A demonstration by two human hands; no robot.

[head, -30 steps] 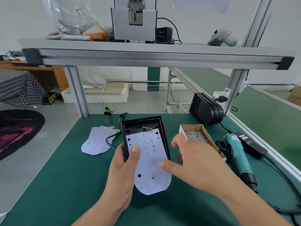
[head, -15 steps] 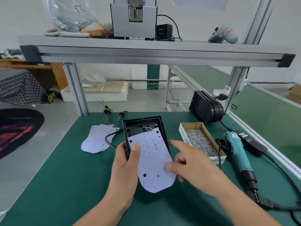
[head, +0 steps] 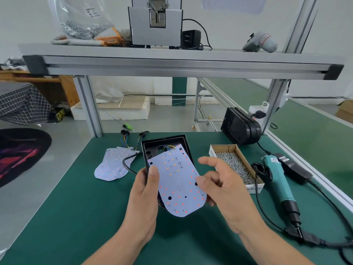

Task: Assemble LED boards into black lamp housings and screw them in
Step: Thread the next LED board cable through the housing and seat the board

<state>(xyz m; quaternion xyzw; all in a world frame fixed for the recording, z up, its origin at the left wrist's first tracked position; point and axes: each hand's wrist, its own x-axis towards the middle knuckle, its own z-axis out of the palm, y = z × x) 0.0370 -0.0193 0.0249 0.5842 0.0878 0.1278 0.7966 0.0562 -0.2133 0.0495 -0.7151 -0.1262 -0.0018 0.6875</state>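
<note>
A black lamp housing lies at the middle of the green table, tilted up toward me. My left hand grips its left side, thumb pressed on the white LED board. The board lies askew over the housing, its rounded end sticking out past the near edge, coloured wires at its far end running into the housing. My right hand is at the board's right edge, thumb touching the edge, index finger raised and pointing left above it. Lower fingers are hidden under the board.
Spare LED boards with wire bundles lie left of the housing. A cardboard box of screws stands to the right, then a teal electric screwdriver with its cable. Another black housing leans at the back right. An aluminium shelf spans overhead.
The housing and board have tilted and turned clockwise in my left hand. My right hand drew back from over the board to its right edge, uncovering the screw box.
</note>
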